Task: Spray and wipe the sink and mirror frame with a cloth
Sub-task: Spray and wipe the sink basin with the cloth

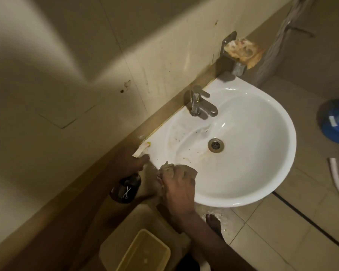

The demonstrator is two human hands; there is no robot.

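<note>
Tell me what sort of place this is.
Most likely a small bathroom or washroom. A white ceramic wall-hung sink with a chrome single-lever tap stands against a beige tiled wall, a wall-mounted metal soap holder carries crusted soap, and the floor is tiled.

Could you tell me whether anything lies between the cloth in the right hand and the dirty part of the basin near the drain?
Nothing visible does. The right hand grips the cloth on the sink rim, and the stained basin towards the drain lies bare.
</note>
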